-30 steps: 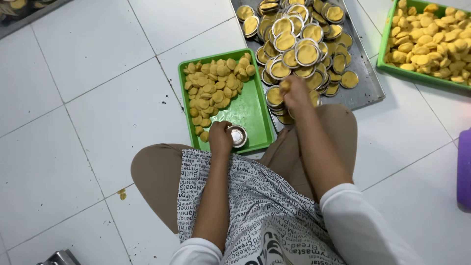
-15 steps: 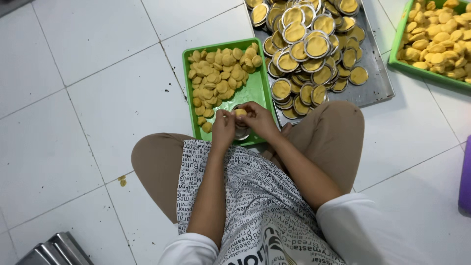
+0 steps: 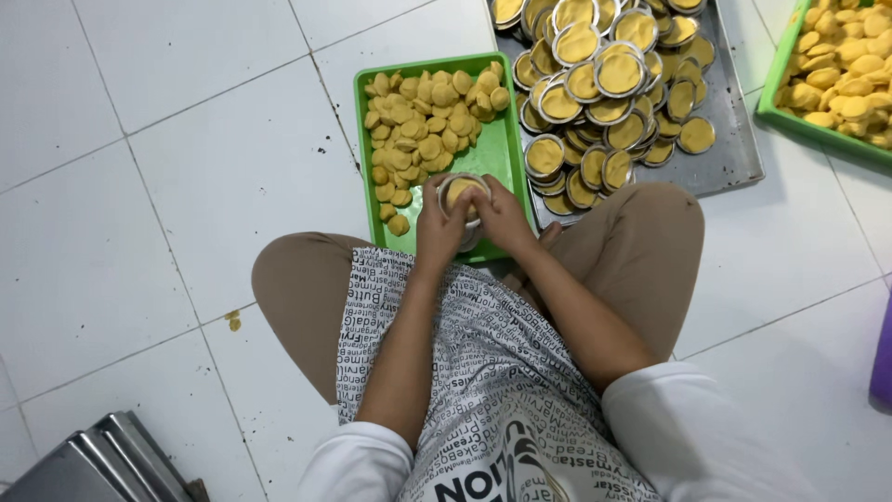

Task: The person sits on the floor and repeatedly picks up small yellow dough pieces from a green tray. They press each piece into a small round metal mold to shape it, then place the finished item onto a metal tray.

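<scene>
At the lower left corner lie stacked bare grey metal trays [image 3: 102, 460], unlabelled. Right of them a green rectangular plastic tray [image 3: 497, 153] holds a heap of flat yellow dough discs [image 3: 423, 130] — many not yet pressed, so the work looks well short of its end. Over that tray's near edge the left hand [image 3: 439, 228] and right hand [image 3: 502, 216] are closed together around one small round metal tart tin [image 3: 463, 195] with dough in it, thumbs on the dough. Further right a grey metal baking sheet [image 3: 734, 158] carries a pile of lined tins [image 3: 599, 84] — the finished share, already sizeable. At the far right a second green tray [image 3: 790, 125] holds more dough pieces. No packages or signs show on the tiles.
</scene>
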